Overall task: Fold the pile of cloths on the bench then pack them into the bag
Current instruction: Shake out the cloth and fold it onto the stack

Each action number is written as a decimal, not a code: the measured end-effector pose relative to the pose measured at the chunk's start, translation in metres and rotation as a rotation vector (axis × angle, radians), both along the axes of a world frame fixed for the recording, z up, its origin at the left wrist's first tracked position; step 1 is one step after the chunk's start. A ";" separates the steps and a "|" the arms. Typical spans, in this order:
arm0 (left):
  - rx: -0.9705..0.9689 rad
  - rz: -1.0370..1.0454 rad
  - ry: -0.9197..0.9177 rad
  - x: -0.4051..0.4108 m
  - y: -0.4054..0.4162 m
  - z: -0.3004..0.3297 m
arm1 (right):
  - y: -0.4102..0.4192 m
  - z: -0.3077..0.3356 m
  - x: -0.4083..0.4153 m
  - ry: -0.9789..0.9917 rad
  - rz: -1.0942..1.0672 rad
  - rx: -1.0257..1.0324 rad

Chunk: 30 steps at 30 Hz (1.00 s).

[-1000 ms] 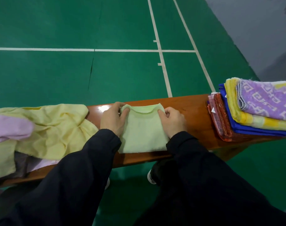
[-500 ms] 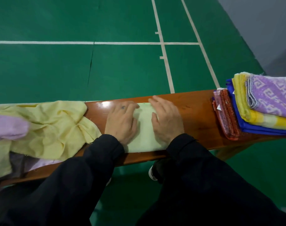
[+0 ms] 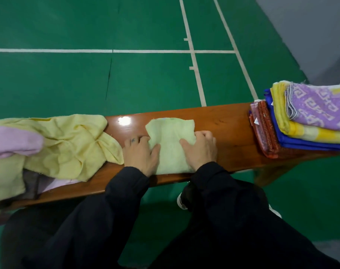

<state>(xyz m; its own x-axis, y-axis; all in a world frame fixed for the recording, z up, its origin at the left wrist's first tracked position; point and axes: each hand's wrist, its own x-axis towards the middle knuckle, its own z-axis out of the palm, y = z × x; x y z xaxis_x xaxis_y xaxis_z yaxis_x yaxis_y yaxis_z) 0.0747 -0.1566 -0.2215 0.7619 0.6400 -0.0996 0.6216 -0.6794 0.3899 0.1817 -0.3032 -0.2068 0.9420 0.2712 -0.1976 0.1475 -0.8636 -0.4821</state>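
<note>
Cloth [image 3: 170, 146], pale green and folded, is gripped at its side edges by left hand [image 3: 141, 154] and right hand [image 3: 201, 150] on the bench [image 3: 229, 129].

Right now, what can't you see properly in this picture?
- The bag: not in the head view at all.
- Stack of folded cloths: cut off by the right edge.
- Unfolded pile: cut off by the left edge; the yellow cloth hides what lies beneath.
- Light green cloth: the left hand and right hand cover its sides.
</note>
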 end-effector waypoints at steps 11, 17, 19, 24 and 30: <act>-0.969 0.444 -0.495 -0.010 -0.017 0.035 | -0.025 0.032 -0.002 0.336 -0.088 0.723; -1.073 0.321 -0.575 -0.018 -0.035 0.035 | -0.044 0.052 -0.010 0.295 -0.122 0.780; -1.094 0.282 -0.612 -0.014 -0.042 0.045 | -0.056 0.067 -0.007 0.240 -0.109 0.762; -1.095 0.193 -0.679 0.012 -0.068 0.079 | -0.091 0.101 0.006 0.129 -0.074 0.684; -1.070 0.101 -0.652 0.023 -0.094 0.081 | -0.115 0.090 0.024 0.175 -0.150 0.589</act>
<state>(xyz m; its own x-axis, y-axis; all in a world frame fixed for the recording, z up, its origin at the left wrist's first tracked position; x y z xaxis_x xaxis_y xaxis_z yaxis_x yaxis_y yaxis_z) 0.0981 -0.2506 -0.1408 0.8173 0.5293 -0.2276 0.1368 0.2055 0.9690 0.2052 -0.4181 -0.1166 0.9456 0.2485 -0.2100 -0.0787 -0.4515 -0.8888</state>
